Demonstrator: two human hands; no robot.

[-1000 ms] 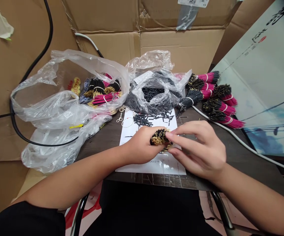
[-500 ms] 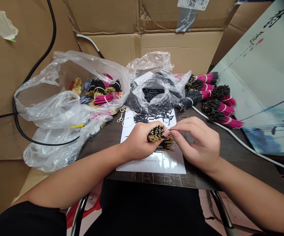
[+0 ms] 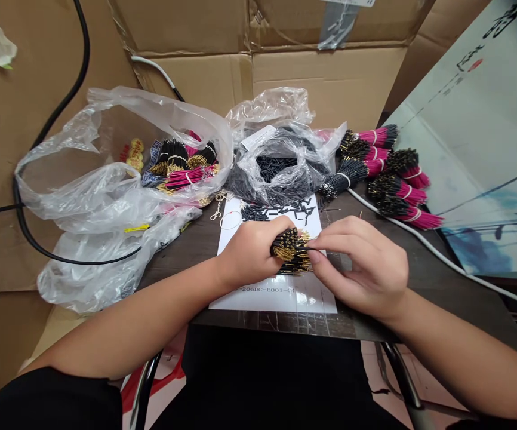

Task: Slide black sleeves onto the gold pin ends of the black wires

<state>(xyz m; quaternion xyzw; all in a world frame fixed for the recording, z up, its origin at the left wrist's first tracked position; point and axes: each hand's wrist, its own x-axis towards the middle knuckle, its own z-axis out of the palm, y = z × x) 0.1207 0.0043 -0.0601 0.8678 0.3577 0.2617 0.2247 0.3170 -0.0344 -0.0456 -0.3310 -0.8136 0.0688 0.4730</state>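
Note:
My left hand (image 3: 252, 254) grips a tight bundle of short black wires with gold-coloured metal ends (image 3: 291, 246), its cut ends showing toward me. My right hand (image 3: 361, 266) is at the bundle's right side, with thumb and forefinger pinched on the protruding gold pins. Below the bundle lies a white printed sheet (image 3: 276, 298) carrying a scatter of loose short black tubes (image 3: 276, 210). The left palm hides part of the bundle.
A clear bag of black tubes (image 3: 280, 170) stands just past the sheet. Pink-and-black tied wire bundles (image 3: 397, 191) lie at the right, and another bag holding bundles (image 3: 182, 167) sits at the left. A white cable (image 3: 433, 251) crosses the dark table (image 3: 173, 280), with cardboard behind.
The bundle has turned a little in my left hand, and its pins now fan out more to the right. My right fingertips have stayed at the pins.

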